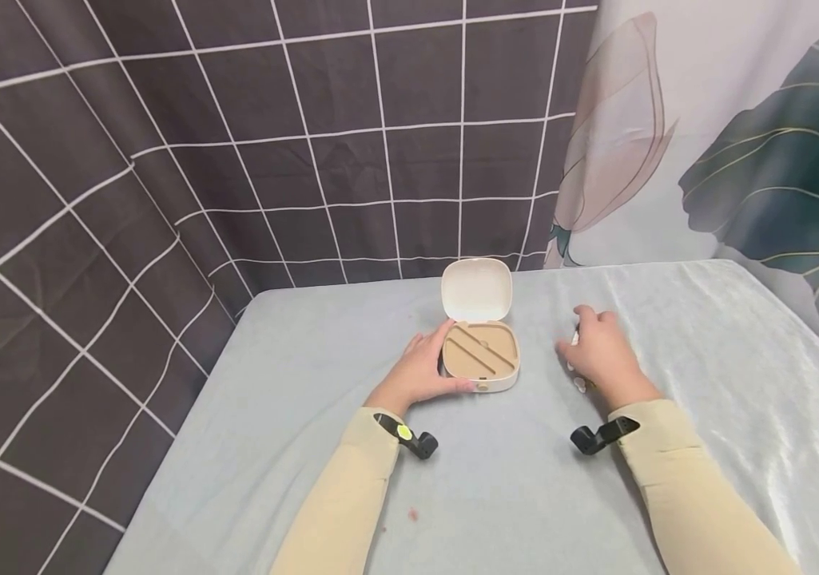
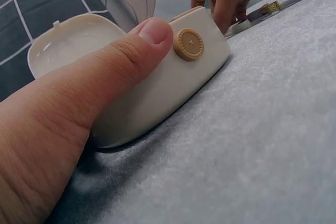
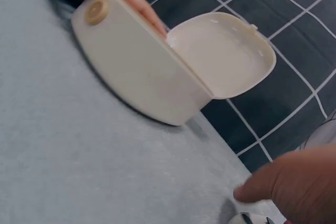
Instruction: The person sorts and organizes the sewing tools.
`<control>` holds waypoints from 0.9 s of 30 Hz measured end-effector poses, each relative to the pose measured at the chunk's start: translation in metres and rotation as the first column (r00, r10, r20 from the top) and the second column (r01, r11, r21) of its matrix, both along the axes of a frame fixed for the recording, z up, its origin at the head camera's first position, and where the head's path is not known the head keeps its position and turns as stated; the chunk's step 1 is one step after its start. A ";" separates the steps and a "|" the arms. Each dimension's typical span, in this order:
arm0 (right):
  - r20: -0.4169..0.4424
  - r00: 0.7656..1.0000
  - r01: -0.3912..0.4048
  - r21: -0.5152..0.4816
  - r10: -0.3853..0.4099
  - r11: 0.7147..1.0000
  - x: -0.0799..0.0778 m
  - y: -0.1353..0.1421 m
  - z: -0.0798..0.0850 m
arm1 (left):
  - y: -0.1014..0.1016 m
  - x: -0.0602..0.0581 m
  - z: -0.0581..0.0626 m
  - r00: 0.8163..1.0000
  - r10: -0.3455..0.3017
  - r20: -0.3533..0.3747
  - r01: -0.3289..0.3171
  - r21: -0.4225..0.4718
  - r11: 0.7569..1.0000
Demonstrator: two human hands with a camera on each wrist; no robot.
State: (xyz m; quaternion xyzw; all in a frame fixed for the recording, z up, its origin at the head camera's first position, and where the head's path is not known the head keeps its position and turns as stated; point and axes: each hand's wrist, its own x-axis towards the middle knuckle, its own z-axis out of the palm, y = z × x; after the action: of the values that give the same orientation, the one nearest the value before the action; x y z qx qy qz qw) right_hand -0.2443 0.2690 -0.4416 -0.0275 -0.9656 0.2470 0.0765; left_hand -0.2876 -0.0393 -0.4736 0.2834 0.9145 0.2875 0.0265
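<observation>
A small cream box (image 1: 498, 384) with a flipped-up lid (image 1: 477, 290) stands on the cloth. Its tan inside has two slanted grooves, and a tan button (image 2: 189, 44) sits on the front. My left hand (image 1: 419, 371) grips the box by its left side, thumb along the front, fingers at the back corner. To the right, my right hand (image 1: 606, 359) reaches down over small white pieces (image 1: 579, 384), its thumb and index finger apart. One piece (image 3: 249, 219), white with black marks, shows below that thumb. A gold-coloured piece (image 2: 271, 7) lies beside this hand; the hand partly hides these pieces.
A pale grey-blue cloth (image 1: 294, 351) covers the table. Behind it hang a dark curtain with a white grid (image 1: 337, 160) and a pale curtain with leaf prints (image 1: 668, 184). Small reddish spots (image 1: 412, 514) mark the cloth near the left forearm.
</observation>
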 end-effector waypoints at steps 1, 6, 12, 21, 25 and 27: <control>0.004 1.000 0.005 0.004 -0.005 1.000 0.000 -0.001 -0.001 | 0.000 0.000 0.000 1.000 -0.002 -0.001 0.002 0.004 1.000; 0.009 0.999 0.034 -0.003 -0.034 0.999 0.002 -0.006 -0.004 | 0.002 -0.001 0.001 1.000 -0.012 -0.012 0.012 0.020 1.000; 0.015 0.998 0.069 -0.013 -0.069 0.998 0.003 -0.012 -0.004 | 0.001 0.000 0.002 1.000 -0.012 -0.007 0.012 0.017 1.000; -0.088 0.996 0.023 -0.046 -0.027 0.999 0.003 -0.021 0.004 | 0.001 0.002 0.004 1.000 -0.010 -0.010 0.011 0.011 1.000; -0.157 0.987 -0.029 -0.075 0.017 0.997 0.004 -0.028 0.009 | 0.001 0.002 0.005 1.000 -0.012 -0.005 0.012 0.009 1.000; -0.178 0.983 -0.058 -0.083 0.043 0.995 0.004 -0.033 0.011 | 0.001 0.002 0.005 1.000 -0.011 -0.006 0.011 0.006 1.000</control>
State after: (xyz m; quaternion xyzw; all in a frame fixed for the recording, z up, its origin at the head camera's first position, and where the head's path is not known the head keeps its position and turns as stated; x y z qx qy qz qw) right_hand -0.2406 0.2364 -0.4305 0.0156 -0.9438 0.2923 0.1537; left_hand -0.2857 -0.0382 -0.4685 0.2893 0.9122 0.2893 0.0242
